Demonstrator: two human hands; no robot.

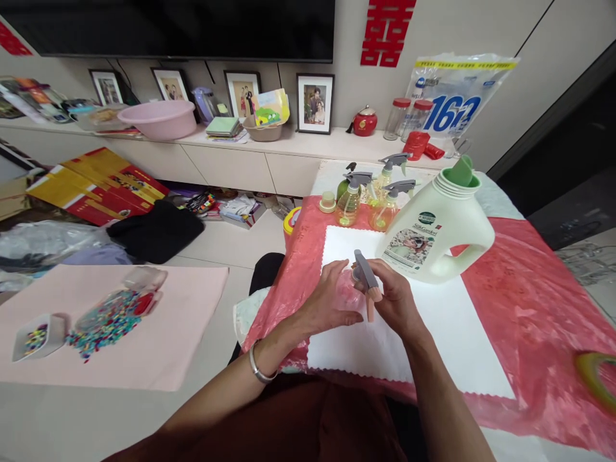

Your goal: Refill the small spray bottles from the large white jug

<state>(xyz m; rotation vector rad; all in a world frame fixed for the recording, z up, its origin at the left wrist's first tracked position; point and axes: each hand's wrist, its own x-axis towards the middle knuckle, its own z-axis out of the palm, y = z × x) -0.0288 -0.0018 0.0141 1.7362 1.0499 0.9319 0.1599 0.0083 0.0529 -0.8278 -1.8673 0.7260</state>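
Note:
A clear pink spray bottle (347, 290) lies tilted above the white scalloped mat (447, 333). My left hand (327, 300) is wrapped round its body. My right hand (397, 298) grips the bottle's grey trigger head (367, 273) at the neck; whether the head is screwed fully on cannot be made out. Just beyond my right hand stands a large pale green detergent jug (445, 224), with a green piece (462, 172) at its mouth. Several spray bottles with grey heads, such as a yellowish one (347, 208), stand at the mat's far edge.
Red plastic sheeting (510, 269) covers the table under the mat. A roll of tape (597, 382) lies at the right, and a small clear cap-like cup (328, 201) by the bottles. On a pink low surface (192, 308) at left, colourful small pieces (108, 324) are spilled.

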